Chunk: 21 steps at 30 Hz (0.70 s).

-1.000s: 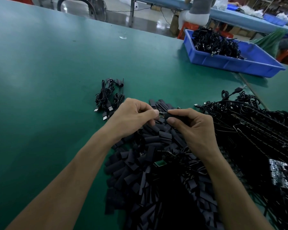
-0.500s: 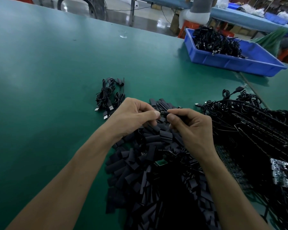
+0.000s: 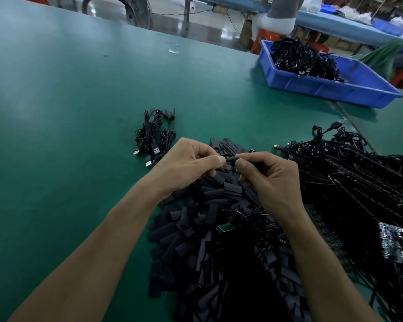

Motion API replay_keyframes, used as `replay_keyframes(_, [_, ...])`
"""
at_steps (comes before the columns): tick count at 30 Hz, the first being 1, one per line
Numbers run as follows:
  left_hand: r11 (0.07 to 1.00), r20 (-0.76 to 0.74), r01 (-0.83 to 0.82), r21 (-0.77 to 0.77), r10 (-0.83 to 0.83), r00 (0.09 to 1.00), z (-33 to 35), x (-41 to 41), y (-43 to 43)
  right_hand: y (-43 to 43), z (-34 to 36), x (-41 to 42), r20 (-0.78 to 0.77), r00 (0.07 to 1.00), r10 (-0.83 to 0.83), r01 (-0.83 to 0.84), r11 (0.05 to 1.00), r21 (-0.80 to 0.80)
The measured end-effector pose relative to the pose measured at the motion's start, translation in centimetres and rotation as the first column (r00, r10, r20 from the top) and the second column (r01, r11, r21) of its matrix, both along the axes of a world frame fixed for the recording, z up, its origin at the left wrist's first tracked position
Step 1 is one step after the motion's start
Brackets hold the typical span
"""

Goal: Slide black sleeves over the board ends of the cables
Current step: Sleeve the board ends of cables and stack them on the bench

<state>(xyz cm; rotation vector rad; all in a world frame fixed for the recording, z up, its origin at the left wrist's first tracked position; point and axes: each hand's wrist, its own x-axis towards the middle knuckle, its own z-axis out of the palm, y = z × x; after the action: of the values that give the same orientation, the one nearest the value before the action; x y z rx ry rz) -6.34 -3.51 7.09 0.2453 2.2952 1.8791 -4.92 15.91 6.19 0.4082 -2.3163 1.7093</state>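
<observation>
Left hand (image 3: 191,163) and right hand (image 3: 273,180), fingers curled, pinch a small dark piece (image 3: 230,159) between them.

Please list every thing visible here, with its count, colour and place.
table: one, green, under everything.
sleeves: one big pile, black, centre, below the hands.
cable bundle: one, black, left of the pile.
cable tangle: one, black, right side.
tray: one, blue, far right, holding black cables.
small board: one, green, on the pile.
small dark piece: one, between both hands' fingertips.
left hand: one, pinching the piece.
right hand: one, pinching the piece.
</observation>
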Motion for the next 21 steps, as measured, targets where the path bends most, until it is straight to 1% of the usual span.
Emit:
replay_keyframes(3, [1.0, -0.014, -0.017, -0.018, 0.016, 1.0, -0.1, 0.0, 0.0, -0.2, 0.0, 0.0, 0.028, 0.999, 0.026, -0.025, 0.999, -0.046])
replay_keyframes(5, [0.999, -0.024, -0.026, -0.027, 0.025, 0.999, -0.1, 0.0, 0.1, -0.2, 0.0, 0.0, 0.037, 0.998, 0.045, -0.044, 0.998, -0.036])
replay_keyframes(8, [0.999, -0.033, -0.038, -0.038, 0.037, 0.999, -0.3, 0.0, 0.3, -0.2, -0.3, 0.0, 0.043, 0.998, 0.038, -0.036, 0.998, -0.053])
replay_keyframes(10, [0.999, -0.025, -0.043, -0.029, 0.043, 0.999, -0.5, -0.1, 0.3, -0.2, -0.6, -0.1, 0.021, 0.999, 0.025, -0.023, 0.998, -0.064])
replay_keyframes(16, [1.0, -0.029, -0.022, 0.006, 0.022, 0.999, -0.8, -0.2, 0.1, -0.6, -1.1, 0.0, 0.014, 1.0, 0.015, -0.013, 0.989, -0.145])
replay_keyframes(21, [1.0, -0.029, 0.015, 0.017, -0.015, 0.999, -0.9, -0.2, 0.1, -0.6, -0.7, 0.0, 0.029, 0.998, 0.058, -0.053, 0.99, -0.133])
